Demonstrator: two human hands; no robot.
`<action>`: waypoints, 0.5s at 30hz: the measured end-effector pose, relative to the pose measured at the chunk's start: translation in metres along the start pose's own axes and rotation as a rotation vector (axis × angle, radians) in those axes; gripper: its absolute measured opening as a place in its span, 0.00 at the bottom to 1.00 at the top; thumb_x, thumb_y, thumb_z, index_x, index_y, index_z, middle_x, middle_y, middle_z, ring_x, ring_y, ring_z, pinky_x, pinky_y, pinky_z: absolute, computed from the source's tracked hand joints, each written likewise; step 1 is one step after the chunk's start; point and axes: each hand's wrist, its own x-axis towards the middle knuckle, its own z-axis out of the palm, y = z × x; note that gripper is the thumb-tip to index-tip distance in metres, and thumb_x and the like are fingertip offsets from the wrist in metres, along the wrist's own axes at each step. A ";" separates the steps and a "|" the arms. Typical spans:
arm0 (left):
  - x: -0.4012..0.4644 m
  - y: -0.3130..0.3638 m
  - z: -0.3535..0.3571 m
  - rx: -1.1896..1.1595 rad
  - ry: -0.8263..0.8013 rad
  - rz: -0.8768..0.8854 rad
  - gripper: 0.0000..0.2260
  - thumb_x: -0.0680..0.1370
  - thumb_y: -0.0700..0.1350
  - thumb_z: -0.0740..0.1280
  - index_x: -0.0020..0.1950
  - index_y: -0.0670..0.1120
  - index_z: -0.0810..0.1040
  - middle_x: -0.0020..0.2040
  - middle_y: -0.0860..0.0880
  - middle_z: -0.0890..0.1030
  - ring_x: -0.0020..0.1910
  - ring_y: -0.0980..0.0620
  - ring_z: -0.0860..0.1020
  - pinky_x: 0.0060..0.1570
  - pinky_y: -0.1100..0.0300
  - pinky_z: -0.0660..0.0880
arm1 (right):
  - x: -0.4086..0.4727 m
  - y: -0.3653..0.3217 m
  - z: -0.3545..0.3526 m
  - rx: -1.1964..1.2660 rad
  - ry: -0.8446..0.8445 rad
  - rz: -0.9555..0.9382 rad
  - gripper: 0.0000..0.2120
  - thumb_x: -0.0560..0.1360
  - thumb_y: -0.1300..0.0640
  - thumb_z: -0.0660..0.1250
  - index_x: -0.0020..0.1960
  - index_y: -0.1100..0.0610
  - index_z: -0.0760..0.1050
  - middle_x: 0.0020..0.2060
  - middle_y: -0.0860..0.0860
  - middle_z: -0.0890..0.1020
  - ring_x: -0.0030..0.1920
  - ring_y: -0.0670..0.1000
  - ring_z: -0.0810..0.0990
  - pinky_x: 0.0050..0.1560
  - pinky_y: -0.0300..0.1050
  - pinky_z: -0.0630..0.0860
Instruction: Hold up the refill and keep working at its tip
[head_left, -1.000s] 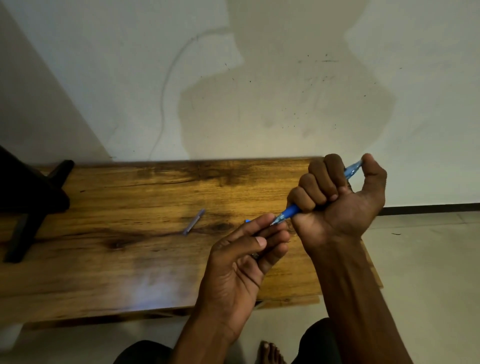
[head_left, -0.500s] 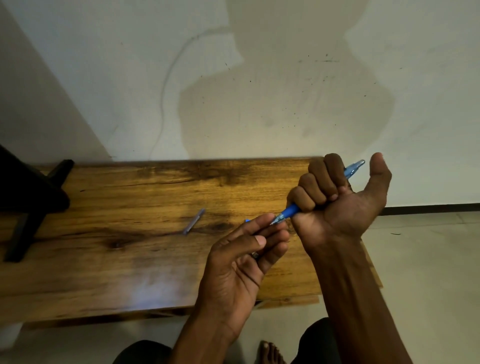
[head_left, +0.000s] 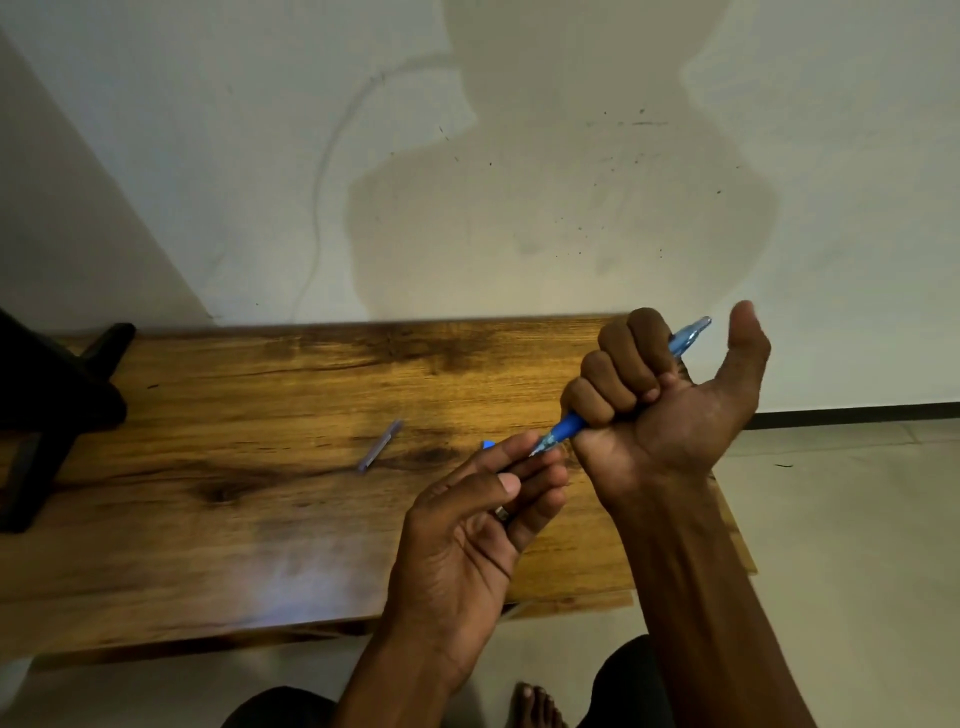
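My right hand (head_left: 660, 410) grips a blue pen (head_left: 569, 427) in a fist, palm toward me, with the thumb lifted clear of the pen's translucent top end (head_left: 693, 332). The pen slants down to the left. Its clear tip meets the fingertips of my left hand (head_left: 467, 525), which lies palm up with nearly straight fingers and a ring on one finger. A small blue piece (head_left: 487, 444) shows just beyond the left index finger. Whether it lies on the table or is held, I cannot tell.
A wooden table (head_left: 234, 519) stands against a pale wall. A short grey pen part (head_left: 381, 446) lies on it left of my hands. A black stand (head_left: 47, 410) sits at the table's left end. My knees and a bare foot (head_left: 535, 704) show below the front edge.
My right thumb has lifted off the pen's top end and swung out to the right. The left hand and the pen have stayed almost still.
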 end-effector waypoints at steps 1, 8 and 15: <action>0.000 0.000 0.000 0.000 0.001 0.001 0.14 0.67 0.33 0.64 0.45 0.37 0.88 0.43 0.37 0.87 0.39 0.46 0.88 0.36 0.60 0.84 | 0.000 0.000 0.000 -0.005 -0.005 0.005 0.28 0.78 0.34 0.48 0.29 0.53 0.55 0.22 0.46 0.56 0.22 0.45 0.52 0.23 0.38 0.50; 0.000 -0.001 -0.001 0.005 -0.010 0.001 0.14 0.67 0.33 0.64 0.45 0.37 0.88 0.43 0.37 0.87 0.39 0.47 0.88 0.36 0.60 0.84 | -0.001 0.000 0.000 -0.019 0.009 -0.029 0.26 0.80 0.39 0.47 0.28 0.53 0.55 0.22 0.46 0.56 0.22 0.45 0.52 0.22 0.37 0.50; 0.001 -0.001 -0.002 0.000 -0.014 0.005 0.13 0.66 0.32 0.66 0.46 0.37 0.88 0.44 0.37 0.87 0.39 0.47 0.87 0.36 0.60 0.84 | 0.000 0.000 -0.004 0.067 0.076 -0.058 0.26 0.80 0.41 0.45 0.27 0.52 0.57 0.23 0.46 0.56 0.22 0.45 0.52 0.22 0.37 0.51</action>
